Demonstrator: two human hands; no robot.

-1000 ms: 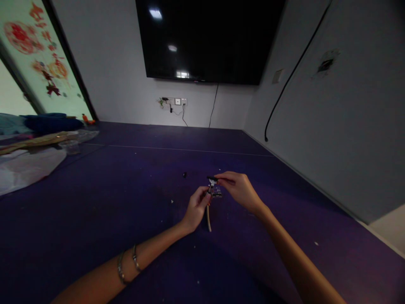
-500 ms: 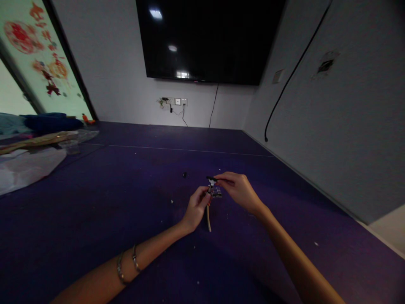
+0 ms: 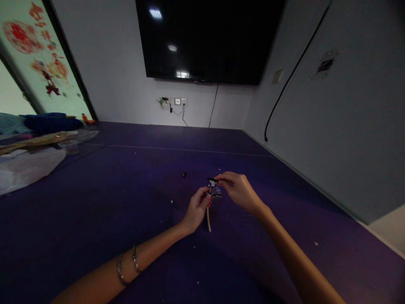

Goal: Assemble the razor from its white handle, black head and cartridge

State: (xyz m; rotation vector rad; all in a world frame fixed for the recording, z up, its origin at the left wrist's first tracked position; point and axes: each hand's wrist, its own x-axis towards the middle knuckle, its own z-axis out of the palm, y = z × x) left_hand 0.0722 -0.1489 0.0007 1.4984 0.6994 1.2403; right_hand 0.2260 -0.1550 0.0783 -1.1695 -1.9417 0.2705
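Note:
Two bracelets circle the wrist of my left hand [image 3: 196, 210], whose thumb and fingers are closed on a small silver-and-white piece [image 3: 212, 184]. Opposite it, my right hand [image 3: 238, 188] pinches a thin black strip [image 3: 210, 179] lying across the top of that piece; the two look in contact. Below my left fingers a curved beige rod [image 3: 208, 219] shows, with a bit of red at its upper end. Just behind the fingertips, a small clear-and-dark object [image 3: 217, 193] is partly covered. The exact kind of these small parts is too small to make out.
A small black piece [image 3: 184, 174] and several white scraps lie on the purple floor [image 3: 142, 211]. White sheeting [image 3: 31, 166] and dark blue cloth [image 3: 52, 123] are at the left. A black cable [image 3: 291, 76] hangs on the right wall; a television [image 3: 209, 40] is ahead.
Both hands stay almost in place. The silver-and-white piece and the black strip have shifted very slightly to the right and down.

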